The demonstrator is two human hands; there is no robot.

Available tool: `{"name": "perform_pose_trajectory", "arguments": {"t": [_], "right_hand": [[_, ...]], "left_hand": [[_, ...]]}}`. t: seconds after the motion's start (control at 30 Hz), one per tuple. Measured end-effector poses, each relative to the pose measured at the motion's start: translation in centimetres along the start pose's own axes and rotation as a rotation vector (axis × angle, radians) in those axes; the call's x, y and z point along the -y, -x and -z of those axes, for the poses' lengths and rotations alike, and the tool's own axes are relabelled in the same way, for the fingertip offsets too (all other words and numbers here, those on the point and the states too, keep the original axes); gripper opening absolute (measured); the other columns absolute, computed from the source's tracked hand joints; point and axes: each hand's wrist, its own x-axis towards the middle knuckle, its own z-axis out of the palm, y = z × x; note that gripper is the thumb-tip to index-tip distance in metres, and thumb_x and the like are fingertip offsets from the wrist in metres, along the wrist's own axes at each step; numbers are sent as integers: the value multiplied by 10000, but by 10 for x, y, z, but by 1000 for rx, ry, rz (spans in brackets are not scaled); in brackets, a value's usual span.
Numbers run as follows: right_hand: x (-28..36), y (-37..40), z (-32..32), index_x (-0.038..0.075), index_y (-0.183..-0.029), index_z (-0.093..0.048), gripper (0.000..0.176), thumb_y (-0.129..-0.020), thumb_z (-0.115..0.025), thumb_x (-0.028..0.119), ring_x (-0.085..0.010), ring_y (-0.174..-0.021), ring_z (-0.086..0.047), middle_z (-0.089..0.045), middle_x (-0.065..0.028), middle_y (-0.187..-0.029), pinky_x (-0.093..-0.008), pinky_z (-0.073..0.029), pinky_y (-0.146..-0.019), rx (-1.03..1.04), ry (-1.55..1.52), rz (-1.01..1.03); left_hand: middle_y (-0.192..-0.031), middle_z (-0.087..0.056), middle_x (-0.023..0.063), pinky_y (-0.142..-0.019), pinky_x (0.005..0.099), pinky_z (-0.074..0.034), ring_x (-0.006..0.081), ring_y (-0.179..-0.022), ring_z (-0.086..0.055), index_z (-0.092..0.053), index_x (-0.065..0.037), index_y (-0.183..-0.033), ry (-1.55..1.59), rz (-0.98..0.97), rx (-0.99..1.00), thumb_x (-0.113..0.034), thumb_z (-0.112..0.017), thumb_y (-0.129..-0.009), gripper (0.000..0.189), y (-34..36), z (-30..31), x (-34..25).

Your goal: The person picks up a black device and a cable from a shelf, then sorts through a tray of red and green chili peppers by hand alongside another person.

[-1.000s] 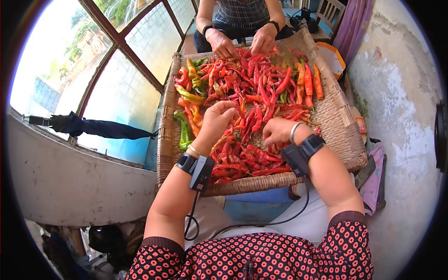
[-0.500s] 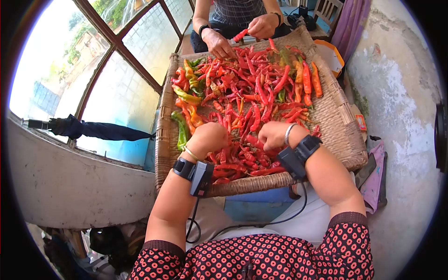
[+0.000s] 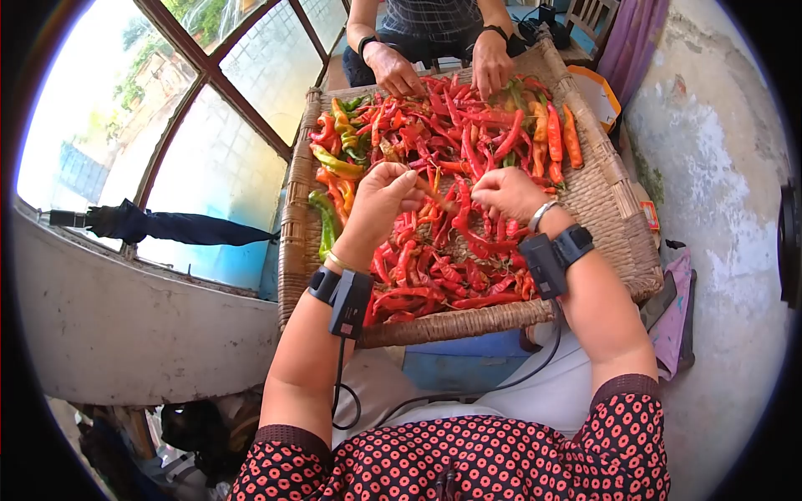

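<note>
Slender, wrinkled red peppers [image 3: 469, 152] sprawl in a crisscross heap over the woven straw tray [image 3: 614, 225]; at its left side, 1 curved, glossy green pepper [image 3: 326, 222] lies lengthwise, and there, far right, smooth orange-red peppers [image 3: 572, 140] lie side by side!

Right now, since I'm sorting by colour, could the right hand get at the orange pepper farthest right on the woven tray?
Probably yes: nothing covers the orange pepper, the woven tray lies bare beside it, and the right hand is nearby, though it may be holding something.
</note>
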Motion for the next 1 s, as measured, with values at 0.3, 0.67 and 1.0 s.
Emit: {"name": "perform_pose_trajectory", "arguments": {"t": [0.3,0.67,1.0], "right_hand": [[9,10,-9,122,-790,-664,232,-645,-660,303,-264,-824,-600,-632,-113,-847,-369,-468,-732,295,957,-75],[-4,3,3,42,-775,-647,181,-666,-637,186,-195,-662,-594,-630,-78,-711,-338,-459,-608,359,588,130],[12,-1,22,-4,-1045,-531,289,-824,-545,182,-77,-508,-492,-531,-5,-656,-210,-411,-460,-216,-334,95]], "left_hand": [[-967,-567,161,-771,350,-443,290,-899,-552,-521,-7,-1075,-1135,-398,-59,-192,-640,-715,421,-8,17,26],[-774,-582,119,-669,390,-459,298,-764,-571,-616,-58,-807,-1296,-330,58,-175,-608,-674,178,2,2,28],[-556,-531,-16,-432,216,-375,37,-480,-466,-605,9,-732,-593,-165,-169,-154,-591,-764,166,3,2,0]]}}
